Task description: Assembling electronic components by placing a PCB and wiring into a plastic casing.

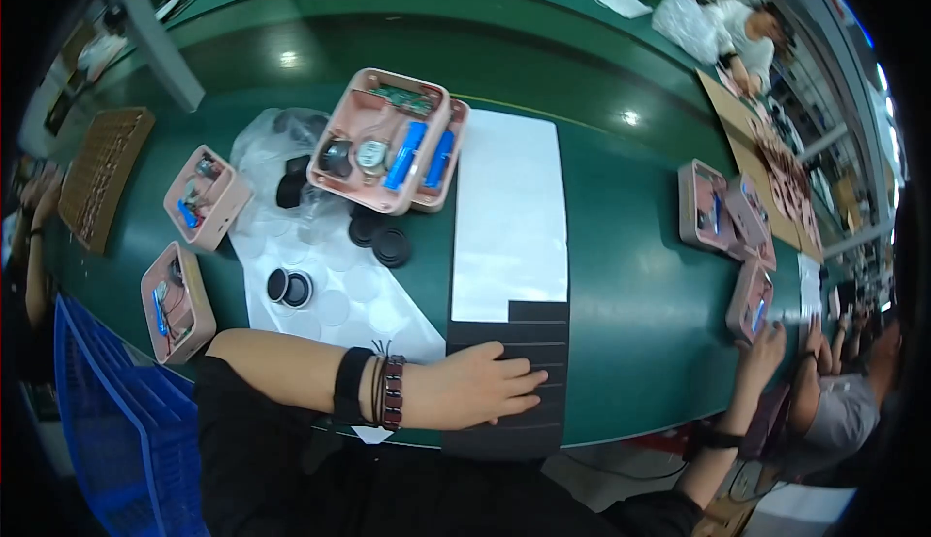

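Observation:
My left hand (477, 383) reaches across the near edge of the table, fingers stretched out over a black sheet (504, 432) cut into strips. White backing paper (509, 217) covers the far part of that sheet. Far to the right, my right hand (763, 351) has its fingers at the near end of a pink plastic case (749, 296) and appears to grip it. Two more pink cases (706, 231) touch it or lie just beyond. Beyond my left forearm, two stacked pink cases (367, 193) hold blue batteries, a green circuit board and round parts.
Two open pink cases (199, 319) stand at the left, near a blue crate (107, 421). Black round pads (391, 246) lie on a white sheet (335, 309) beside a clear plastic bag (262, 163). A cardboard tray (105, 178) is far left. Co-workers sit along the right.

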